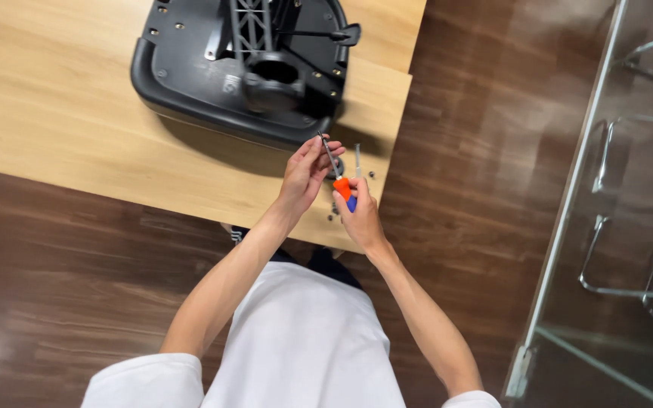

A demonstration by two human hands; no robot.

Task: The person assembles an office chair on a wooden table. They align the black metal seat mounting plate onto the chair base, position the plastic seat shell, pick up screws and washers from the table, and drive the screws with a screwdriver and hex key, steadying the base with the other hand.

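Two hands met over the bench (77, 113) edge: the right hand (360, 219) wrapped its grip around the orange-and-blue screwdriver (339, 175), and the left hand (305, 175) pinched near its shaft tip. Small screws (372, 174) lay just beside, close to the upturned black chair seat (243, 68). A slip there could likely knock screws onto the floor (77, 264).

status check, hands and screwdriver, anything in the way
Right hand grips screwdriver handle. Left hand fingers on its shaft. Upturned seat base on table just beyond. Loose screws by the hands, nothing blocking.
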